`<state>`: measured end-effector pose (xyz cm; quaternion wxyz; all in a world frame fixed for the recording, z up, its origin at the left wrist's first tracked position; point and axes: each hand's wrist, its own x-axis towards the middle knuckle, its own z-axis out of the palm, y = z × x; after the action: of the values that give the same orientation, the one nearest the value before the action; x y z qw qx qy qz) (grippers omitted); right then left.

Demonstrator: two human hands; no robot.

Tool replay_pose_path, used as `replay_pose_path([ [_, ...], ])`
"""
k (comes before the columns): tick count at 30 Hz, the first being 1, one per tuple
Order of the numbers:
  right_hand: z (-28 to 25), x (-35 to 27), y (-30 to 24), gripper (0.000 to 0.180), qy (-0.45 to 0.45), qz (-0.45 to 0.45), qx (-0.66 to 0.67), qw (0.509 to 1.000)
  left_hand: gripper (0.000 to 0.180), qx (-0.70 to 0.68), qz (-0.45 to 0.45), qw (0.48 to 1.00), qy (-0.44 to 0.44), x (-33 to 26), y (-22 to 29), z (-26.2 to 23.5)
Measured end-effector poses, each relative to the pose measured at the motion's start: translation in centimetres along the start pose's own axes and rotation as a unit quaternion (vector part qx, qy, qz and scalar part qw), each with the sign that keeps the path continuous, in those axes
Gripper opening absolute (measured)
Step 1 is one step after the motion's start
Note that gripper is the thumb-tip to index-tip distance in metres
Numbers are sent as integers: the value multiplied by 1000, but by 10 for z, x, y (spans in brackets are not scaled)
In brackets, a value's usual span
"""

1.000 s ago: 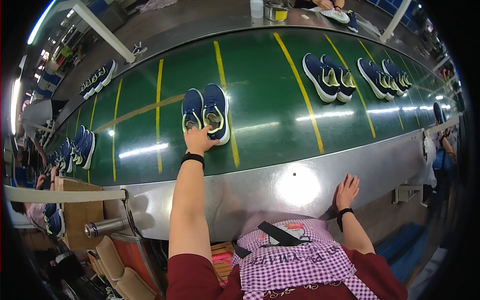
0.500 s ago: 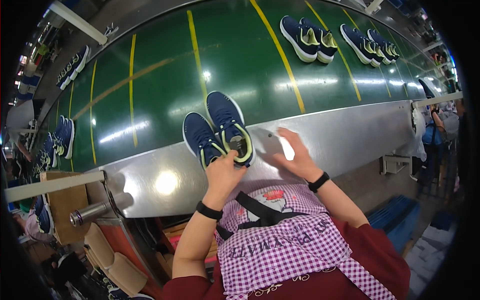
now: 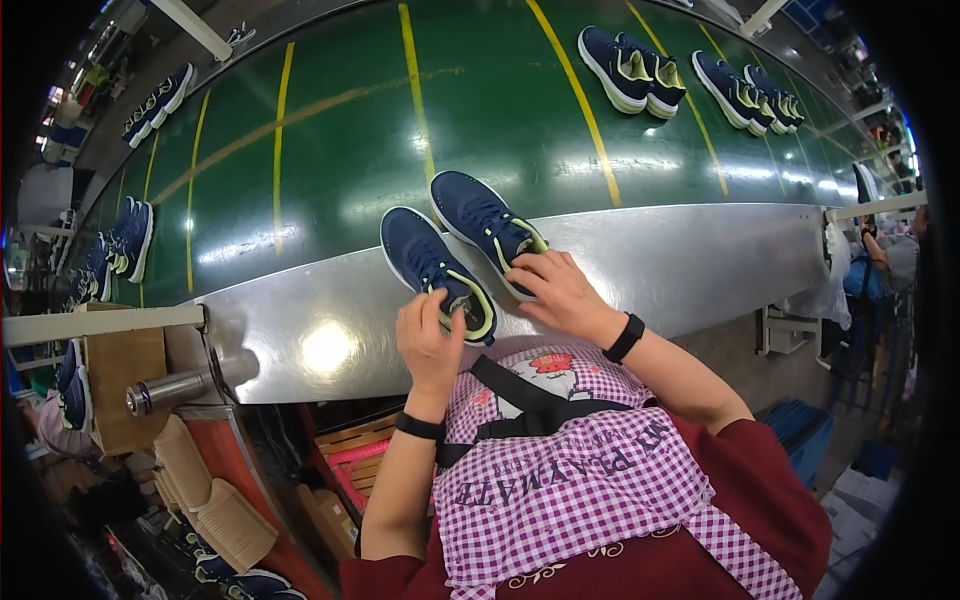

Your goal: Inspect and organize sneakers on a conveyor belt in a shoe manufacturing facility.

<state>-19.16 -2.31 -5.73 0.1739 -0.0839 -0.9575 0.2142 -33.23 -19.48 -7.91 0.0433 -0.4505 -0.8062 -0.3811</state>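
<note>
Two navy sneakers with lime-yellow linings and white soles lie side by side, toes pointing away from me. The left sneaker [image 3: 418,248] rests across the steel ledge and the edge of the green belt. My left hand [image 3: 430,345] is at its opening, with thumb and fingers closed about the collar near the tongue. Slightly farther off is the right sneaker [image 3: 472,208], also reaching over the belt edge. My right hand [image 3: 562,292] grips its collar at the heel end, the fingers partly covering the opening.
The green conveyor belt [image 3: 345,150] with yellow lines runs beyond the steel ledge [image 3: 690,250]. More navy pairs [image 3: 628,72] stand at far right, others [image 3: 128,240] at left. A white rail [image 3: 105,322], metal cylinder [image 3: 165,392] and cardboard box [image 3: 125,375] are at lower left.
My right hand has come from the open air beside the pair onto the right sneaker. My left hand has shifted to the left sneaker's collar. The two shoes now sit farther apart, slightly rightward.
</note>
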Motion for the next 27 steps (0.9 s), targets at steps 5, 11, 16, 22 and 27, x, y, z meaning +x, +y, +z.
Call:
replay_pose_path([
  [5,31,14,-42,45,-79,-76,141,984,36,30,35,999,-10,13,-14,13],
  [11,104,24,-38,17,-191,-78,-35,978,22,24,152,986,-57,30,-26,9],
  [16,112,30,-34,17,-225,-117,-46,966,15,49,201,969,-133,53,-17,-2],
  [22,117,32,-34,17,-211,-77,-22,974,17,32,158,976,-150,50,-21,-4],
  [27,102,39,-42,19,-253,-69,-22,965,12,-231,-133,956,-122,66,-30,-15],
])
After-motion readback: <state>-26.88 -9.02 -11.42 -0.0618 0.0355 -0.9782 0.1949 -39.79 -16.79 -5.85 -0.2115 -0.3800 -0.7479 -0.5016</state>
